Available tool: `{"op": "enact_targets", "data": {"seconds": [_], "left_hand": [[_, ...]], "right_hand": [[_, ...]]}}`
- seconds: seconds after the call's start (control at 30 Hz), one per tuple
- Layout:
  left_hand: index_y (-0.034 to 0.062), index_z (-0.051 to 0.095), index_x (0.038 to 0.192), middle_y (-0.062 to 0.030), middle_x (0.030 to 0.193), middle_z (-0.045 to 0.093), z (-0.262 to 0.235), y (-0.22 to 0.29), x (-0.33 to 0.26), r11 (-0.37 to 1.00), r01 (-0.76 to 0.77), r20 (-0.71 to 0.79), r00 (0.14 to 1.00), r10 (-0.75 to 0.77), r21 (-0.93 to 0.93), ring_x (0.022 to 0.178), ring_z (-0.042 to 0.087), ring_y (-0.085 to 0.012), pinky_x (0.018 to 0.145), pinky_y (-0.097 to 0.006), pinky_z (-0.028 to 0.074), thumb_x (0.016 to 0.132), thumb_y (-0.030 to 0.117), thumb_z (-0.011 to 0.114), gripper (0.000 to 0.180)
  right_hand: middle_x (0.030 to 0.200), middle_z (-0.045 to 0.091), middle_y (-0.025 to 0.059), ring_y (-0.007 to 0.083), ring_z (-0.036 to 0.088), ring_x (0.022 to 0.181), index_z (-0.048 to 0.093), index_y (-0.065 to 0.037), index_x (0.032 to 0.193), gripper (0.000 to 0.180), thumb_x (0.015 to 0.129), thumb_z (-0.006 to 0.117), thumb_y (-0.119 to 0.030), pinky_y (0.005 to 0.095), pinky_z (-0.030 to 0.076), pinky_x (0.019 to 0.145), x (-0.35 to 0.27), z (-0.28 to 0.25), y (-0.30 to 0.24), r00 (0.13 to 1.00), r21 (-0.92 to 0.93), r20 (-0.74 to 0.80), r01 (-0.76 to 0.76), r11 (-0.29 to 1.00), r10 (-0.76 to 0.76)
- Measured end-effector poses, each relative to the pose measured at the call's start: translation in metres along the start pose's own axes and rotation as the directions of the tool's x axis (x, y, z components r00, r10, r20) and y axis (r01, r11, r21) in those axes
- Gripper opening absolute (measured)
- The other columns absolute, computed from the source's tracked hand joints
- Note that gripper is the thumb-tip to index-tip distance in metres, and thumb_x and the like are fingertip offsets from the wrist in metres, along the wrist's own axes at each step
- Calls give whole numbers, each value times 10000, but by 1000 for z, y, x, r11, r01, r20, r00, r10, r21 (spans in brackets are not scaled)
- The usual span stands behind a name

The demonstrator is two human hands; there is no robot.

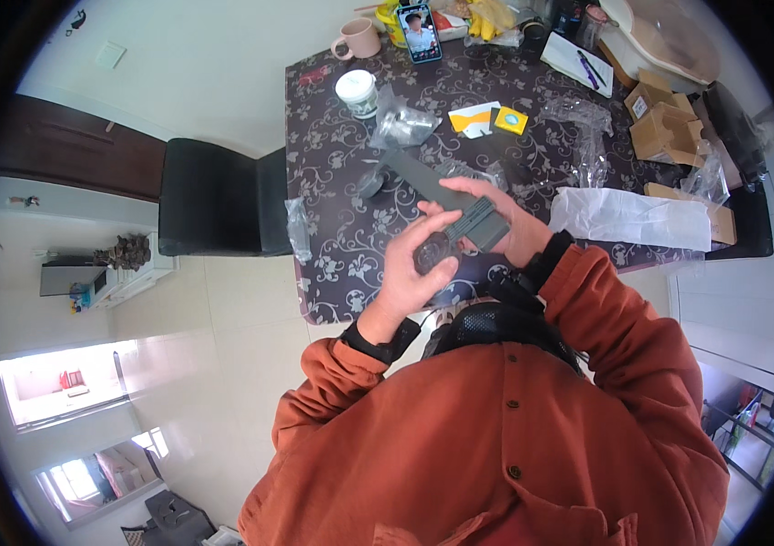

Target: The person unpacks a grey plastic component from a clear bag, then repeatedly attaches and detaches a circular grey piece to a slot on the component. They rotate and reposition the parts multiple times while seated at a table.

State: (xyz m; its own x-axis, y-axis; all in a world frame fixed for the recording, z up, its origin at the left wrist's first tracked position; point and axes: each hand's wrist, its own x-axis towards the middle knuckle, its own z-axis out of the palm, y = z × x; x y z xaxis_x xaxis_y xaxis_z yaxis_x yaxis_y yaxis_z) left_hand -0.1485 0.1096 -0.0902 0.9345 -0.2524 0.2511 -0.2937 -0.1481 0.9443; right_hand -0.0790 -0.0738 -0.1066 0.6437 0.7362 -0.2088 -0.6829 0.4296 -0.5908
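Both my hands are together over the near edge of the table. My right hand (516, 227) is closed around a long, flat grey-green device (419, 177) with a thicker, ridged block at its near end. My left hand (412, 273) pinches a round, dark, see-through part (434, 252) between thumb and fingers, close against that block. Whether the round part is joined to the device cannot be told. Beyond the hands, a small dark round piece (371, 182) lies on the table beside the device's far end. Clear plastic wrapping (473, 171) lies partly behind the right hand.
The patterned dark table (332, 227) holds a white tub (357, 94), pink mug (357, 39), propped phone (420, 35), yellow packet (510, 120), notebook with pens (576, 64), opened cardboard boxes (665, 123) and a white paper sheet (628, 218). A black chair (223, 196) stands at the left.
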Motion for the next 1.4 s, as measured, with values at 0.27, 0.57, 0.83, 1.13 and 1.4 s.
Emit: {"op": "enact_targets", "data": {"seconds": [0.27, 0.57, 0.83, 1.13, 1.4], "left_hand": [[-52, 562, 1248, -179, 1329, 544, -11, 12, -7, 952, 152, 21, 988, -152, -264, 1264, 477, -208, 1049, -325, 328, 738, 164, 650, 561], [-8, 570, 1253, -197, 1276, 561, -19, 27, -2, 998, -31, 105, 994, 24, 58, 1268, 491, -286, 1083, -377, 319, 732, 76, 608, 529], [2, 585, 1257, -168, 1237, 596, -38, 22, -7, 993, 107, 238, 967, -92, -48, 1075, 582, -233, 998, -339, 388, 739, 75, 596, 523], [-36, 595, 1228, -127, 1013, 635, -33, 6, -5, 997, -70, 188, 980, 72, -16, 939, 591, -218, 908, -323, 423, 730, 151, 612, 532], [27, 633, 1175, -122, 939, 631, -16, 18, -20, 988, -23, 0, 1000, 23, 151, 803, 626, -220, 782, -300, 494, 691, 31, 619, 484]], "right_hand": [[1164, 587, 93, 109, 583, 1027, 460, 21, 1262, 324, 986, 467, -148, 234, 517, 837, 0, 38, -14, 995, -199, -90, -52, 979, 34], [899, 599, 15, 65, 588, 767, 528, -9, 1075, 320, 1017, 384, -289, 233, 516, 668, 28, 19, -2, 977, 266, 158, -183, 946, 144], [888, 492, 22, 91, 519, 812, 435, 31, 1162, 265, 984, 439, -166, 215, 471, 768, 15, 19, 11, 963, 634, 257, -235, 737, 86], [781, 462, 28, 108, 489, 696, 443, 20, 1121, 244, 928, 502, -117, 231, 459, 638, 26, 19, 8, 942, 723, 108, -294, 625, 319], [789, 469, 28, 110, 480, 655, 429, 14, 1117, 236, 936, 482, -127, 222, 448, 590, 41, 14, 4, 935, 651, -9, -264, 711, 355]]}}
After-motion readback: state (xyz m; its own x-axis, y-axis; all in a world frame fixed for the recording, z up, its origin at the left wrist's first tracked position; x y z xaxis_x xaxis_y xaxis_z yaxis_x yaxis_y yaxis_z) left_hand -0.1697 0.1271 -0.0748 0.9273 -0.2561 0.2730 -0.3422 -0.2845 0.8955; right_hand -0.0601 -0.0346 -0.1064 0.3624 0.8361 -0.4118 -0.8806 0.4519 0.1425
